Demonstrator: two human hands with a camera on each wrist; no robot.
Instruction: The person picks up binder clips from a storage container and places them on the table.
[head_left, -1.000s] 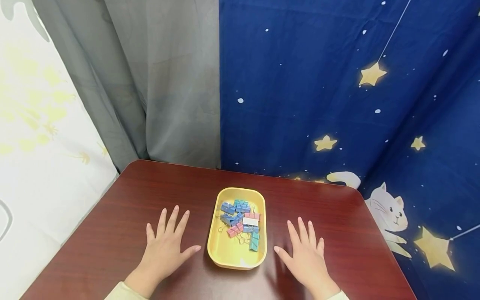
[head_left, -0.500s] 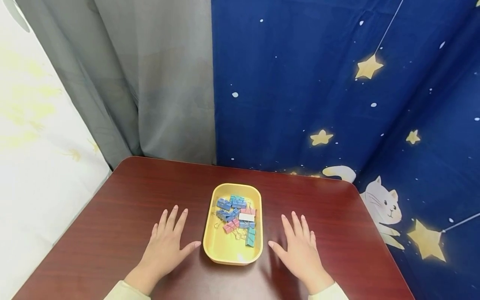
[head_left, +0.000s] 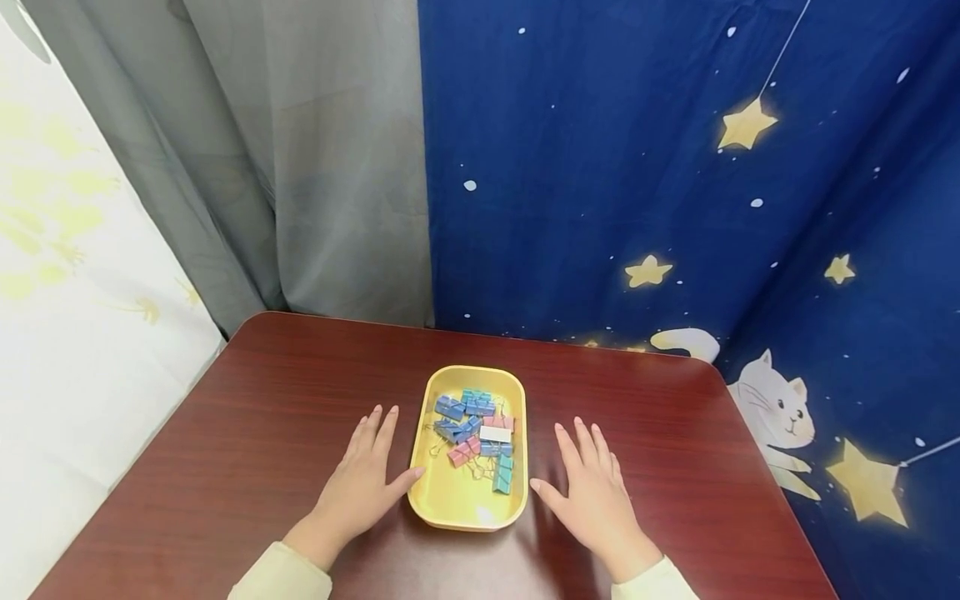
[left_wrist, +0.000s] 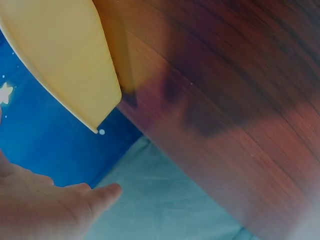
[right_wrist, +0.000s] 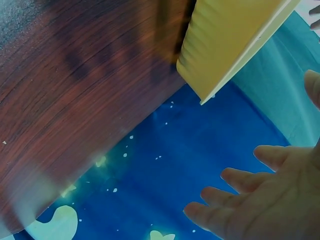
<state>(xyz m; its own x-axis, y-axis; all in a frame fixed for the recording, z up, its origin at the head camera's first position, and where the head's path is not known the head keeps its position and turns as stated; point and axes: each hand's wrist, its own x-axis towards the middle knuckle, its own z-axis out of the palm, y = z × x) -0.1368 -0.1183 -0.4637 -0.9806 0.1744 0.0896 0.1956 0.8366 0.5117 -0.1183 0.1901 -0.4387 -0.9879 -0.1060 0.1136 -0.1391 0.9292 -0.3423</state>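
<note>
A yellow rounded tray (head_left: 468,509) sits on the dark red table. In it lie several binder clips: blue ones (head_left: 457,430), pink ones (head_left: 464,452) and teal ones (head_left: 502,474). Among them is a small white rectangular piece (head_left: 495,434). My left hand (head_left: 358,487) is at the tray's left side, fingers spread, its thumb tip at the rim; whether it touches I cannot tell. To the right of the tray my right hand (head_left: 594,498) is spread likewise, the thumb tip close to the wall. In both wrist views the tray's outer wall (left_wrist: 65,55) (right_wrist: 227,37) shows.
The wooden table (head_left: 315,375) stretches out around the tray on all sides. Behind it hang a grey curtain (head_left: 348,183) and a blue curtain (head_left: 540,192) with stars and a cat. White fabric (head_left: 82,333) hangs at the left.
My left hand has moved right, to the tray's left rim. The right hand has come slightly closer to the tray from the right. The head view has shifted a little.
</note>
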